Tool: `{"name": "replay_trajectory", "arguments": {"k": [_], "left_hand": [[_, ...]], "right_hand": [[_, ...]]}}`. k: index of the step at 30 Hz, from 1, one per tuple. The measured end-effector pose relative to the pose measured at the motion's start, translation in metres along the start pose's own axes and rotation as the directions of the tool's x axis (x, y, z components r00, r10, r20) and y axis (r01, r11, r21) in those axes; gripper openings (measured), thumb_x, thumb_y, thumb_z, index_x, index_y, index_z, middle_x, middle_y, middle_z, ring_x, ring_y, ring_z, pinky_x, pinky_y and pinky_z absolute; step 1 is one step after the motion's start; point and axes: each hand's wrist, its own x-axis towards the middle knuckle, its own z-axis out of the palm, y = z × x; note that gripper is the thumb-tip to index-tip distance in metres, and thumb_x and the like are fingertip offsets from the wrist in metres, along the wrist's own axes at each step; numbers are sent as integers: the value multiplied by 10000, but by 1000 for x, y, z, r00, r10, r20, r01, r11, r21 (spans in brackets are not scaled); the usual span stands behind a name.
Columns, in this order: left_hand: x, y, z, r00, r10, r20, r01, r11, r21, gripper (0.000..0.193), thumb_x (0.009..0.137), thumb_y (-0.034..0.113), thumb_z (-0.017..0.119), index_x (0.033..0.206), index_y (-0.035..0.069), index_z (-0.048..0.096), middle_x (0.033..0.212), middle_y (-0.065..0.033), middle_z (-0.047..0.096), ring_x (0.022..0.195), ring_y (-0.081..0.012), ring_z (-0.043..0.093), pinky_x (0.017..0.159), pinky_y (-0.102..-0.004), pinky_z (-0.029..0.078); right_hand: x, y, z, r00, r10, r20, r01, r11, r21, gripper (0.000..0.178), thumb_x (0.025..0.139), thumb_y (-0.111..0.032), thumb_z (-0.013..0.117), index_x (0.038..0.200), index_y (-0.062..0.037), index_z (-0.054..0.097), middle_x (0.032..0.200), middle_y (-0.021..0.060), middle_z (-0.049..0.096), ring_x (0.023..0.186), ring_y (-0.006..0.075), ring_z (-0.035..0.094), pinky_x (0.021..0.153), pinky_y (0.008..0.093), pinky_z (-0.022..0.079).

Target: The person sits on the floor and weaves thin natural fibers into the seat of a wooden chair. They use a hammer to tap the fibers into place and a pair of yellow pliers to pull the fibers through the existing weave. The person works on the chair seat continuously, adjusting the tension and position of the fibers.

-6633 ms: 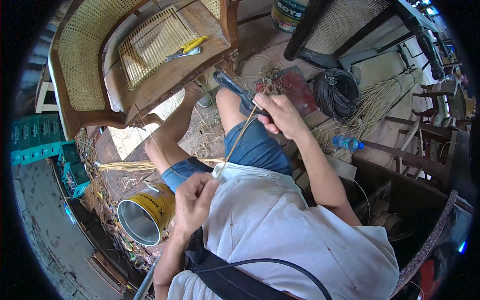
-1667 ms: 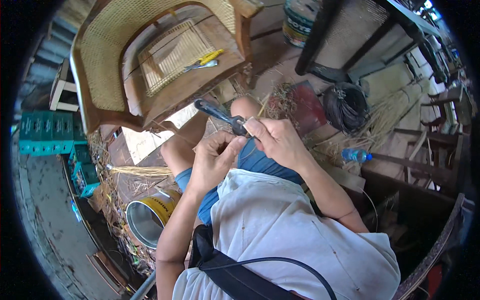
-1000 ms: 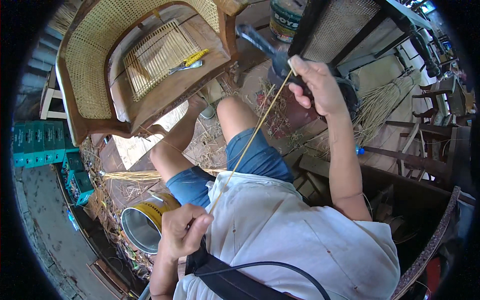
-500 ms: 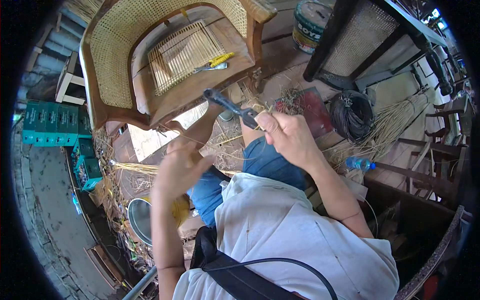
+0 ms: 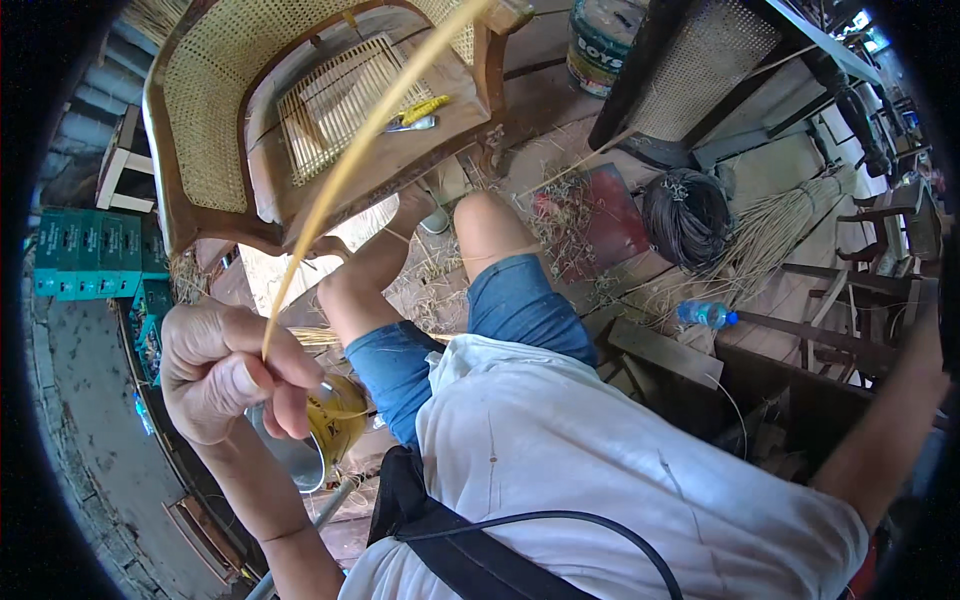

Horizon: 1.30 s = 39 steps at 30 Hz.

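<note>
- Fingers (image 5: 285, 375) of left hand (image 5: 235, 370) curled in and pinching the near end of a long cane strand (image 5: 360, 140); thumb pressed against it from the side.
- Strand long axis: up and to the right from the pinch, across the wooden chair frame (image 5: 215, 120) toward the top edge of the view, slightly bowed, pale yellow.
- Far end of strand out of the picture at the top; what holds it there not shown.
- Right hand not visible; only a forearm (image 5: 890, 420) rising along the right edge, possibly raised toward the strand's far end, though the rim blur prevents certainty. Finger state there impossible to tell.
- Left hand clearly the nearer one to the strand; contact only at the pinch.
- Just below and right of the left hand, a yellow tin can (image 5: 325, 435) lying on its side, open mouth toward the lower left, partly hidden behind the knuckles.
- On the chair seat: a partly woven cane panel (image 5: 335, 100), and beside it a yellow-handled tool (image 5: 420, 108) with a metal tool just under it, well apart from both hands.
- Bent knees in blue shorts (image 5: 480, 320) between hand and chair.
- Farther right: dark coil of cane or wire (image 5: 688, 215), loose bundle of straw-coloured strands (image 5: 770, 235), plastic bottle (image 5: 705, 315) on the floor.
- Green crates (image 5: 85, 250) stacked at far left.
</note>
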Motion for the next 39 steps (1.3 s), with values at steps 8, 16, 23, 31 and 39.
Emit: {"name": "replay_trajectory", "arguments": {"k": [8, 16, 23, 31, 39], "left_hand": [[-40, -40, -39, 943, -292, -160, 313, 941, 129, 311, 932, 239, 625, 921, -68, 670, 638, -92, 649, 540, -115, 631, 468, -230, 469], [-132, -136, -68, 785, -174, -595, 618, 295, 729, 369, 865, 175, 654, 1199, 19, 632, 1103, -178, 686, 1048, -297, 648, 918, -383, 476], [10, -168, 69, 910, -268, -315, 335, 925, 180, 241, 953, 217, 624, 1006, -17, 653, 842, -51, 636, 773, -102, 584, 692, -255, 480], [28, -190, 74, 883, -12, -470, 236, 876, 420, 300, 938, 260, 652, 874, -33, 656, 741, -45, 650, 658, -82, 580, 602, -244, 483], [37, -178, 82, 908, -390, -152, 406, 909, 93, 313, 931, 270, 663, 765, 7, 626, 617, 21, 545, 522, -74, 458, 480, -272, 383]], "right_hand": [[0, -3, -34, 986, -139, -93, 118, 972, -202, 277, 893, -299, 603, 810, -36, 628, 642, 111, 564, 524, 211, 529, 508, 342, 404], [-157, -64, 126, 958, -270, 93, 236, 933, 273, 216, 867, -225, 627, 841, -12, 654, 706, 186, 615, 594, 287, 591, 576, 409, 458], [-240, -85, 242, 925, -74, 372, -147, 834, 532, 221, 891, -223, 600, 897, -10, 655, 770, 198, 652, 655, 314, 620, 610, 445, 458], [-237, -86, 216, 863, -39, 503, -268, 810, 522, 257, 910, -261, 584, 891, -13, 651, 738, 160, 635, 614, 266, 590, 573, 398, 438], [-236, -79, 202, 782, -5, 623, -391, 774, 497, 296, 930, -299, 568, 885, -17, 646, 707, 122, 617, 572, 218, 560, 536, 352, 418]]}}
